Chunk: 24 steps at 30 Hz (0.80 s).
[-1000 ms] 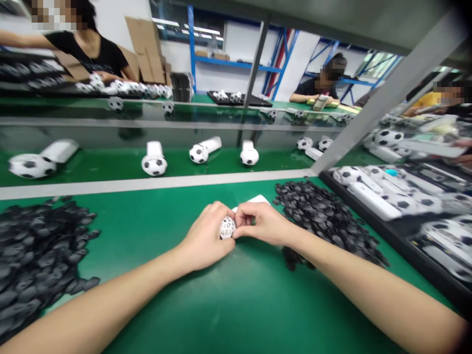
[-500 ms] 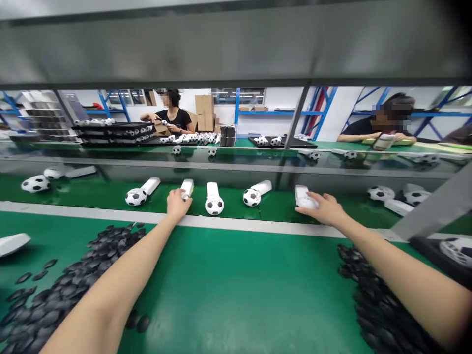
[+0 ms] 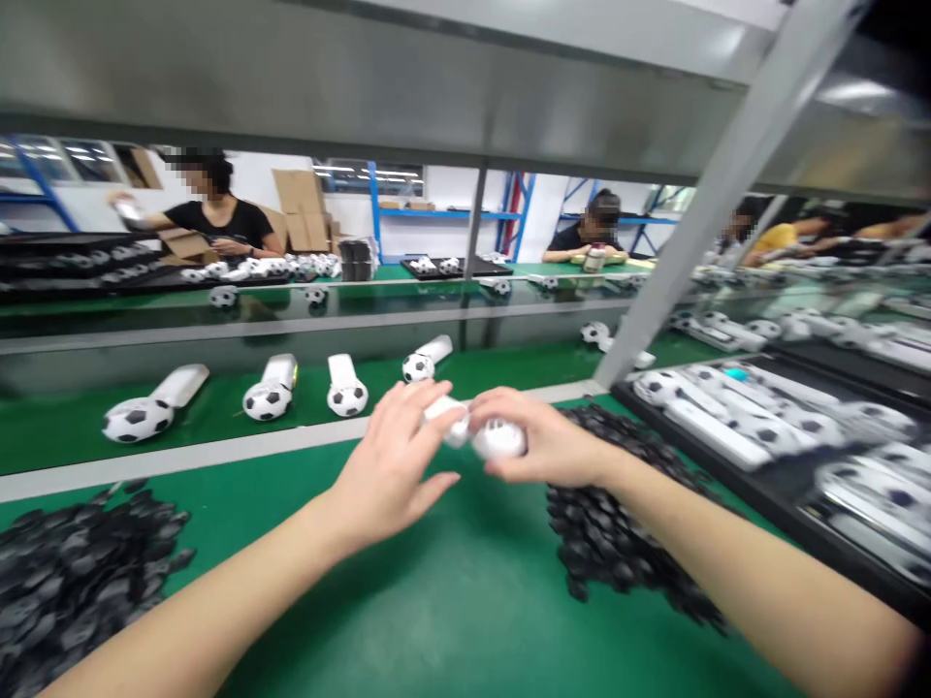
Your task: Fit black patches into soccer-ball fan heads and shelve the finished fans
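Both hands have withdrawn from the conveyor belt to above the green counter [image 3: 451, 601]. The right hand [image 3: 542, 451] now grips a white plastic handheld unit [image 3: 489, 438] (left hand [image 3: 393, 465] alongside, open).

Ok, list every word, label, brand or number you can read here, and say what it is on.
None can be read.
White device held between left hand and right hand: no print visible, motion-blurred.
Football-headed devices on the belt: only ball pattern.
Cardboard boxes at the back: too blurred to tell.

Left hand [image 3: 389, 465] open, fingers spread; right hand [image 3: 542, 446] curled, gripping.
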### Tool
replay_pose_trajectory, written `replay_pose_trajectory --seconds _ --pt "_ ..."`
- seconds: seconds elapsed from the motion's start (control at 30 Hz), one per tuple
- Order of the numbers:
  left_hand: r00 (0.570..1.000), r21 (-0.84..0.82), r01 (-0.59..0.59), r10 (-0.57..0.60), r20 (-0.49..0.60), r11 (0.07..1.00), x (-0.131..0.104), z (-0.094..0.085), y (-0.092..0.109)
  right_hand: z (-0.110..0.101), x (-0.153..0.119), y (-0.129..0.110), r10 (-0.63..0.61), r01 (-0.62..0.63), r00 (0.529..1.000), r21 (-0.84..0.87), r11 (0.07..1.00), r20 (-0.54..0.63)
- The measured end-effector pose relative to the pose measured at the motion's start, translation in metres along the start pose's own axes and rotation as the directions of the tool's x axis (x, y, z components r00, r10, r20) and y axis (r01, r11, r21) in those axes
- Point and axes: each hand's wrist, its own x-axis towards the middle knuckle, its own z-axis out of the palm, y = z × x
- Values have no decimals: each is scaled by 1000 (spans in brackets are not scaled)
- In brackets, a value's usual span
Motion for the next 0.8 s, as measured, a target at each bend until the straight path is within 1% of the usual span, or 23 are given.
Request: replay_pose_trajectory --seconds 0.03,0.07,0.1,0.13,0.17,0.2,0.23,0.33,0.37,0.4,0.43,0.47,0.5,0.53,0.57,0.6,0.67,0.73,0.8 --pt "995 -47 -62 65 80 997 1 1 16 3 -13 -18 -73 68 995 74 995 62" --pt "980 -99 -73 89 176 992 1 2 29 7 -24 -34 -108 95 989 129 987 98" --pt "959 -143 -39 77 274 989 -1 3 39 13 -35 -45 -127 106 986 173 979 112" --pt "931 -170 24 40 363 985 -5 4 47 18 -44 -54 -131 106 985 201 974 113" --pt "903 -181 93 -7 430 979 -9 4 53 24 -52 -60 -133 108 986 217 970 102" --pt "881 -188 151 -46 470 971 -13 4 57 29 -59 -63 -139 117 987 225 967 86" --pt "873 -202 194 -75 482 960 -18 4 61 34 -65 -65 -151 131 986 229 965 70" --pt "874 -292 301 -141 464 908 -30 2 65 38 -72 -64 -217 199 976 282 938 33" --pt "868 -316 332 -156 471 889 -32 1 65 36 -72 -60 -217 195 976 318 928 34" --pt "860 -324 363 -179 478 874 -34 0 63 32 -70 -54 -189 164 981 345 924 40" --pt "848 -314 396 -212 486 863 -34 0 61 27 -68 -45 -127 105 991 341 934 43" --pt "834 -288 427 -250 491 857 -34 0 57 21 -65 -33 -37 23 998 290 957 43" --pt "820 -253 456 -293 491 853 -33 1 53 15 -62 -20 78 -83 996 167 982 34" --pt "806 -214 482 -335 488 849 -32 3 48 10 -59 -5 185 -185 983 -25 982 -6" --pt "791 -177 505 -372 485 845 -30 6 43 7 -57 10 267 -265 963 -246 932 -27" --pt "777 -144 523 -402 484 840 -29 9 38 5 -54 24 335 -320 941 -422 848 -40" --pt "764 -95 534 -431 480 840 -27 18 30 6 -51 46 386 -330 922 -557 762 -17" --pt "768 -64 519 -431 473 853 -26 25 25 10 -49 58 395 -308 918 -573 759 30" --pt "773 -57 502 -418 477 863 -25 30 23 15 -48 62 402 -296 914 -583 756 58"
